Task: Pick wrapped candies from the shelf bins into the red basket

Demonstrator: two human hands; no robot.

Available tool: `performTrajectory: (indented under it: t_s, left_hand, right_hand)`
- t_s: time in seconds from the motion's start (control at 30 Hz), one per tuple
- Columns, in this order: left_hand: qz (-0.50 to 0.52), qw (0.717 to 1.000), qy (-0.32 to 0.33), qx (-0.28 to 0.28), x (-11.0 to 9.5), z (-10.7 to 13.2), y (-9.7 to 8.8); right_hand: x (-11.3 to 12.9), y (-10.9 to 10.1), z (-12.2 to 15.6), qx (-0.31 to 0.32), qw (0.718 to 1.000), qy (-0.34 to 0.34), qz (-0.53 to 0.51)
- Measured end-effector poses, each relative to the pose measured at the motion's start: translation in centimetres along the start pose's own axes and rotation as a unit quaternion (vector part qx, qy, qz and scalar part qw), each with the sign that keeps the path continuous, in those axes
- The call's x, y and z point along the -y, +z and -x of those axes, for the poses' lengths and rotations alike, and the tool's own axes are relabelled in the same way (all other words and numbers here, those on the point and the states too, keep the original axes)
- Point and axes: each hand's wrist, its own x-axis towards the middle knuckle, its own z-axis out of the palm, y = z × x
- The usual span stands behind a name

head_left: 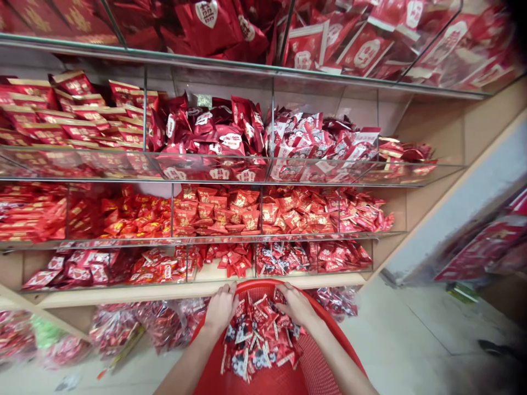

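Observation:
A red plastic basket (325, 367) sits low in front of me, holding a heap of small red, white and black candy packets (257, 340). My left hand (220, 308) curls over the heap's left side, fingers bent down onto the packets. My right hand (295, 304) presses on the heap's right side, fingers closed around some packets. Both hands rest near the basket's far rim, just below the lowest shelf edge.
Glass-fronted shelves (214, 175) in several tiers are filled with red candy packets in divided bins. Clear bags of candy (123, 329) lie on the floor under the wooden shelf base. A white wall edge (461, 214) runs at right, with pale floor tiles (411, 340).

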Motion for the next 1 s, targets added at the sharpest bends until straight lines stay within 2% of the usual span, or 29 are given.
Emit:
performTrajectory:
  t_s: [0.27,0.6,0.73,0.87,1.0]
  left_hand:
    - [-0.002,1.0,0.003,0.0,0.1,-0.1,0.1]
    - [0.011,1.0,0.001,0.008,0.0,0.0,-0.3]
    - [0.01,1.0,0.0,0.007,0.0,0.0,-0.2]
    - [-0.002,1.0,0.002,0.002,0.0,0.1,-0.1]
    - [-0.004,1.0,0.004,-0.004,0.1,0.2,0.2]
  right_hand:
    - [-0.1,-0.2,0.2,-0.069,0.996,-0.03,-0.053]
    - [-0.5,1.1,0.4,-0.037,0.996,-0.06,-0.054]
    - [0.0,0.5,0.5,-0.038,0.994,-0.074,-0.064]
    - [0.3,-1.6,0.1,-0.122,0.988,-0.06,-0.071]
    - [-0.7,-4.5,-1.1,-0.235,0.971,0.008,-0.031]
